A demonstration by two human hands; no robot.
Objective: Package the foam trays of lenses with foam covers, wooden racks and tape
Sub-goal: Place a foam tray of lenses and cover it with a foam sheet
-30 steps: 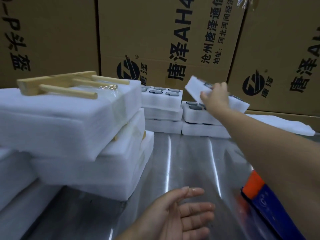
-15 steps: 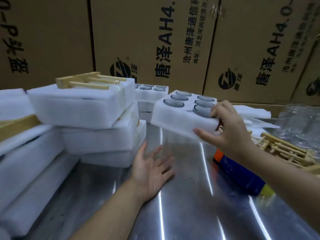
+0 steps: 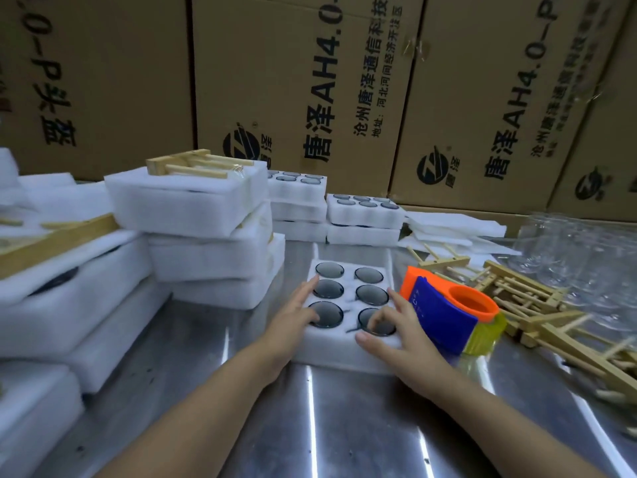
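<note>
On worktop (image 3: 344, 426), centre: foam tray (image 3: 348, 353), six dark lenses (image 3: 330, 269) seated. Left hand (image 3: 293, 326) and right hand (image 3: 400, 329) rest spread on its top, gripping nothing. Likely light, soft, compressible; lenses fragile. Lift by side walls, level.

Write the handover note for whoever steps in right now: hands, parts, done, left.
Left hand: flat on the left edge of the foam tray, nothing gripped.
Right hand: fingers on the near-right lens, nothing gripped.
Tray: on the steel table, six lenses, uncovered.
Tape dispenser right of the tray; wooden racks beyond; foam covers at the back right.
Done: taped packages stacked left.
Left: cover, rack and tape this tray, then the stacked trays behind.
</note>
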